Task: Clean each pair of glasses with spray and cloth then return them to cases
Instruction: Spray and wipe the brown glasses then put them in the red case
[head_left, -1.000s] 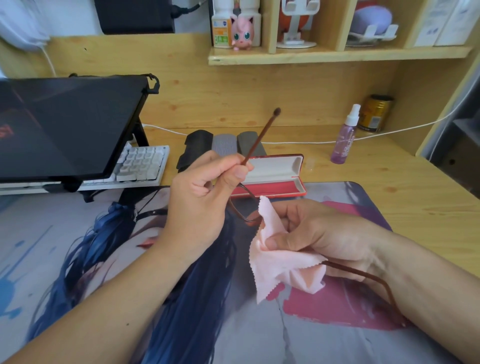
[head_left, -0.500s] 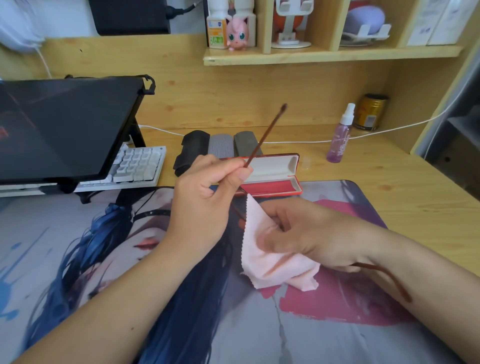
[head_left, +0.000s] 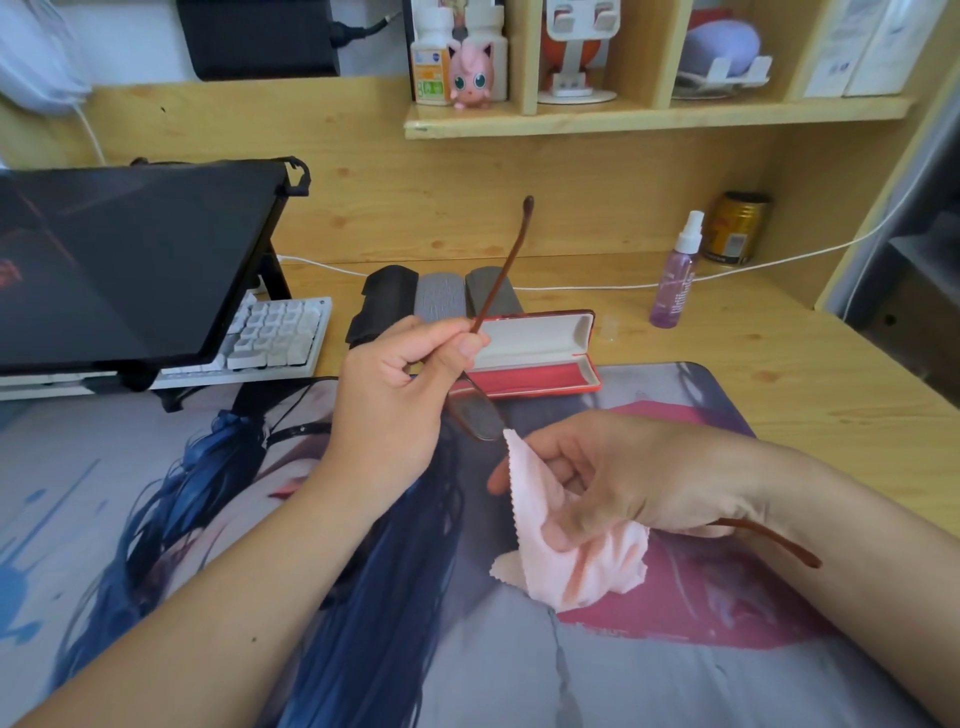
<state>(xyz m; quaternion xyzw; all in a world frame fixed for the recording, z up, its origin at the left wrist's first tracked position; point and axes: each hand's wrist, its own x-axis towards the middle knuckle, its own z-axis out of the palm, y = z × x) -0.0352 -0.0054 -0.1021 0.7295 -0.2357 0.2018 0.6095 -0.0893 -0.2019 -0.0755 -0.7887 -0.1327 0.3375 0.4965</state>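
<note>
Left lens now uncovered; pink microfibre cloth (head_left: 571, 551) shifted to the right lens of the thin brown-framed glasses (head_left: 478, 415). Left hand (head_left: 400, 395) pinching the raised temple, right hand (head_left: 618, 478) curled round cloth and frame. Wiping ongoing, open red hard case (head_left: 535, 358) awaiting return.

Your two forearms come in bare from the lower edge — no sleeves, watch or bands showing. Left hand (head_left: 395, 400) and right hand (head_left: 613, 483) wear no gloves, no rings — nails short, unpainted.
</note>
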